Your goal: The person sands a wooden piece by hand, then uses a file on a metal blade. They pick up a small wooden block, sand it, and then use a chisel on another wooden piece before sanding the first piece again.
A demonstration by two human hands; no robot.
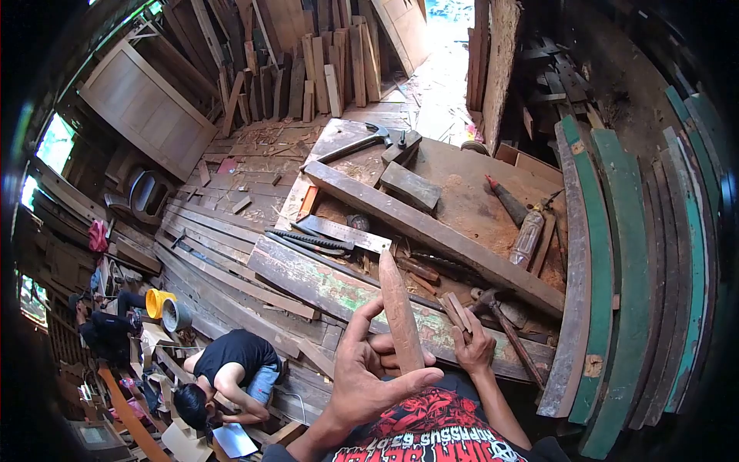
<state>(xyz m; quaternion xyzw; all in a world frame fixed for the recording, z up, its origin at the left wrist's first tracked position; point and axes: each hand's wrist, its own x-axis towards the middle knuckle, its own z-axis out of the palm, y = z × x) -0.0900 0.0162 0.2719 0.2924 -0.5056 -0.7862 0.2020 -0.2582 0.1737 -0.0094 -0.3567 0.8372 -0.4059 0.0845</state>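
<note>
My left hand [369, 377] is closed around the lower end of a long piece of wood with a tapered tip [399, 308], held up in front of my shirt. To its right, my right hand [473, 350] grips a short, thin piece of wood [457, 311] between thumb and fingers. The two hands are apart. Just beyond the right hand lies a hammer [509, 331] with a wooden handle. Below both hands runs a plank [323, 281] with worn green paint. A try square [342, 231] with an orange handle rests beyond the left hand.
On the bench are a long beam [431, 227], another hammer [354, 144], wooden blocks [410, 186] and a plastic bottle [527, 237]. Green-painted boards [589, 269] stand at the right. A person [239, 369] bends over at the lower left. Boards [331, 69] lean at the back.
</note>
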